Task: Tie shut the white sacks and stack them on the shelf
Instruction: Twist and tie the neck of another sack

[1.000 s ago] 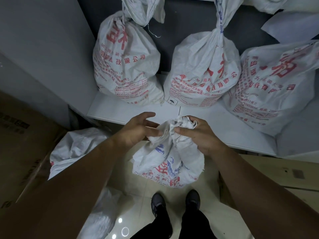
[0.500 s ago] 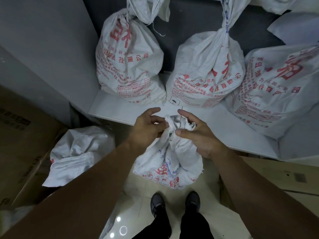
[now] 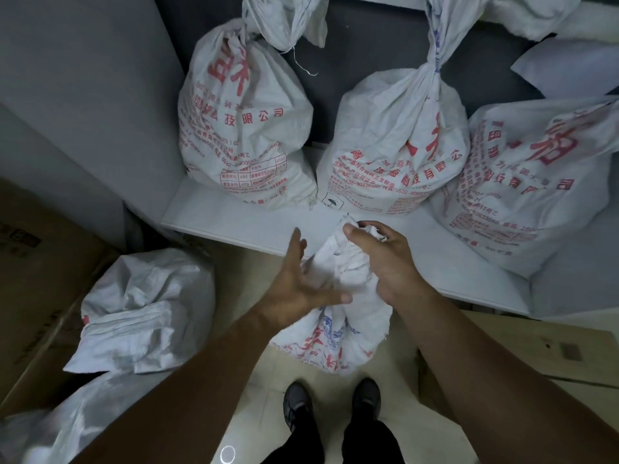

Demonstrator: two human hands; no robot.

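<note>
Ahead, white shelf (image 3: 234,219) bears printed sacks (image 3: 248,128) — right hand (image 3: 388,262) clamps sack neck (image 3: 338,262), left hand (image 3: 298,291) fingers (image 3: 295,244) splayed.

Left sack (image 3: 248,128), upper centre of the frame: red characters 技限公司 in one row. The printed table below them is too small to read.
Middle sack (image 3: 385,145): red 技有限公 and a number beginning 0532-809. An umbrella symbol sits at its lower left edge.
Right sack (image 3: 522,169): red 17号乙.
Held sack (image 3: 338,339), lower centre: red and blue print, illegible.
</note>
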